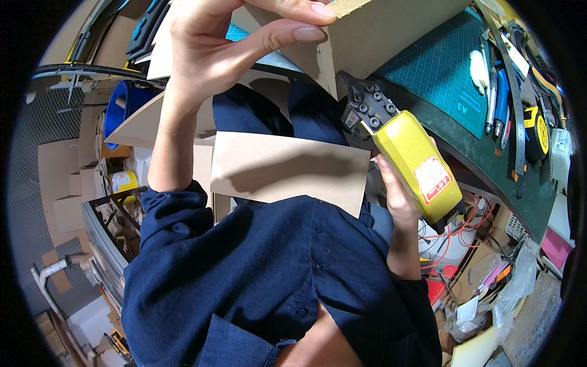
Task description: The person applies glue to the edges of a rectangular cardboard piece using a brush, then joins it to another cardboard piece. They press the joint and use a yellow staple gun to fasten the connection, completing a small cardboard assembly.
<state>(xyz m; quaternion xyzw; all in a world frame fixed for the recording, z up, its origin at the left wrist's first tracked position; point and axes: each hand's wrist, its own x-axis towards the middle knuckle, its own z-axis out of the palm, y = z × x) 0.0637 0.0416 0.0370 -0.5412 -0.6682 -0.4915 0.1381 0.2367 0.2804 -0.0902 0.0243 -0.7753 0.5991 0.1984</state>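
Observation:
My left hand [211, 52] reaches up to the top of the view, thumb and index finger pinched together at the corner of a light-brown fibreboard panel [397, 30]; its other fingers are cut off by the frame edge. In my right hand [397, 192] is a yellow-bodied power tool [416, 159] with a black, bolted metal head. The head points up and left, close to the panel's lower edge; whether they touch I cannot tell. A rectangular board [290, 171] lies across my lap, between my forearms, and more panels [147, 125] stand behind my left forearm.
A teal cutting mat [440, 76] covers part of the dark workbench [526, 205] on the right. Pens, a belt-like strap and a yellow tape measure [537, 134] lie there. At left are a blue roll [125, 104] and a yellow-labelled container [124, 183]. Red cables [468, 226] hang below the bench.

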